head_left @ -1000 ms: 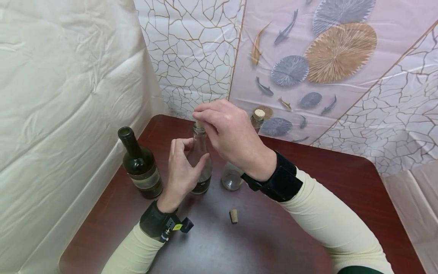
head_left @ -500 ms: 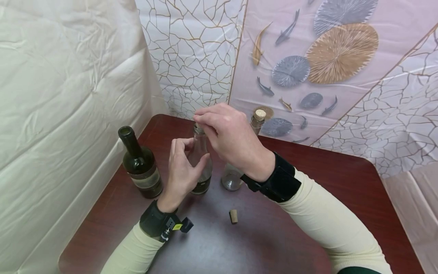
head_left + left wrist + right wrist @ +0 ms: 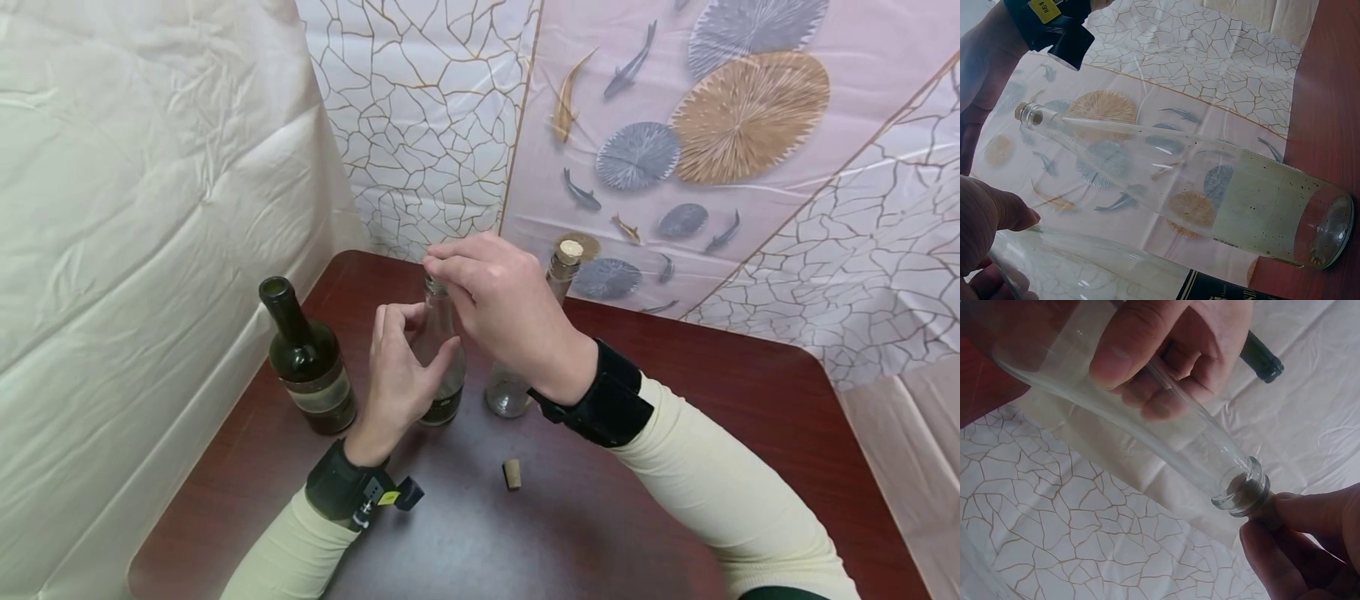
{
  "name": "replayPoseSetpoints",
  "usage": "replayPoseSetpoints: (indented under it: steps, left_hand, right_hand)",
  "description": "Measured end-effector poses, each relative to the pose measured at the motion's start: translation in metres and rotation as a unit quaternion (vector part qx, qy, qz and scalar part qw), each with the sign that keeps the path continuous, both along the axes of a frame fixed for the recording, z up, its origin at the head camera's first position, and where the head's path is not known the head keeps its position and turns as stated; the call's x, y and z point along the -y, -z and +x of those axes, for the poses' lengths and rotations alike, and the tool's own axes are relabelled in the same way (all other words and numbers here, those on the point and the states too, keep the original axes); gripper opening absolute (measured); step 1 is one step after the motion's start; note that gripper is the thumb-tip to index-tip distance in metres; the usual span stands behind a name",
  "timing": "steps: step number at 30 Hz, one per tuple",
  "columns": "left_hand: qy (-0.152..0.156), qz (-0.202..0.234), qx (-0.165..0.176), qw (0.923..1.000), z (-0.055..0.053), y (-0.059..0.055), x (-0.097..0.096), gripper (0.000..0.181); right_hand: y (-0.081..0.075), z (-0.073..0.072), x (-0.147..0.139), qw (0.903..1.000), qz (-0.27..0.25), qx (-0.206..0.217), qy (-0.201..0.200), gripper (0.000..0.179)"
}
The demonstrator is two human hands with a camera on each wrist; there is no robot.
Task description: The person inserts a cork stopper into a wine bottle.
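A clear glass bottle (image 3: 450, 385) with a dark label stands upright on the table. My left hand (image 3: 399, 375) holds it around the upper body, thumb on the near side. Above the mouth, my right hand (image 3: 512, 312) pinches a cork (image 3: 1267, 511) between thumb and fingers. In the right wrist view the cork's lower end sits inside the bottle neck and part of it sticks out; in the head view the fingers hide it. A second clear bottle (image 3: 1147, 169), with a pale label and a cork (image 3: 571, 249) in its mouth, stands just behind my right hand.
To the left stands a dark green bottle (image 3: 309, 354) with an uncorked mouth. A loose cork (image 3: 512, 474) is on the dark red table (image 3: 600, 533), in front of the clear bottles. Patterned cloth (image 3: 442, 117) hangs behind the table, plain pale cloth (image 3: 150, 250) along its left.
My right hand has come down slightly over the bottle mouth, and the cork that showed above the rim is now behind the fingers. The left hand and bottles stay where they were.
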State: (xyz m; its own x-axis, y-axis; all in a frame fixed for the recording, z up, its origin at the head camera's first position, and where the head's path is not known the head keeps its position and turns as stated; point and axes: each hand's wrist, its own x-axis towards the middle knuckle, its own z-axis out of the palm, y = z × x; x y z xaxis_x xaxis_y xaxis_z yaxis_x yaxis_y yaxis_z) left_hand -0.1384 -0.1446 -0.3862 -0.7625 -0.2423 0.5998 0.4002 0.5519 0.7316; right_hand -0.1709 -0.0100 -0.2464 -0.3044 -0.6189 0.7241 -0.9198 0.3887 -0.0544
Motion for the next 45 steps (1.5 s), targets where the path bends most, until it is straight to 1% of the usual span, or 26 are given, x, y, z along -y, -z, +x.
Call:
replayPoseSetpoints:
  steps: [6,15,21,27,31,34,40,45]
  left_hand:
    - [-0.003,0.0,0.001,1.0,-0.001,0.001,0.0,0.045]
    - [0.004,0.005,0.0,1.0,-0.001,0.001,0.0,0.046]
    - [0.004,0.006,0.0,1.0,-0.001,0.0,0.0,0.047]
    - [0.002,0.002,0.005,1.0,0.0,0.001,0.0,0.046]
    - [0.004,0.002,0.0,1.0,-0.001,0.002,0.001,0.046]
    - [0.005,0.003,-0.004,1.0,-0.001,0.003,0.001,0.046]
    - [0.005,0.002,0.001,1.0,-0.001,0.002,0.001,0.046]
    - [0.002,0.004,-0.004,1.0,-0.001,0.002,0.001,0.047]
  right_hand:
    - [0.004,0.0,0.001,0.9999,-0.007,-0.008,0.001,0.018]
    - [0.008,-0.002,0.001,0.9995,-0.029,-0.011,-0.002,0.016]
    - [0.007,-0.002,0.002,0.9993,-0.033,-0.015,-0.008,0.016]
    - [0.003,-0.002,0.001,0.9999,-0.001,-0.01,-0.002,0.017]
    - [-0.005,-0.001,-0.002,0.9991,0.041,0.01,0.005,0.018]
    - [-0.013,0.003,-0.002,0.9975,0.066,0.02,0.018,0.018]
    - [-0.023,0.006,0.002,0.9959,0.071,0.024,0.051,0.012]
    - [-0.023,0.008,0.003,0.9957,0.071,0.019,0.057,0.011]
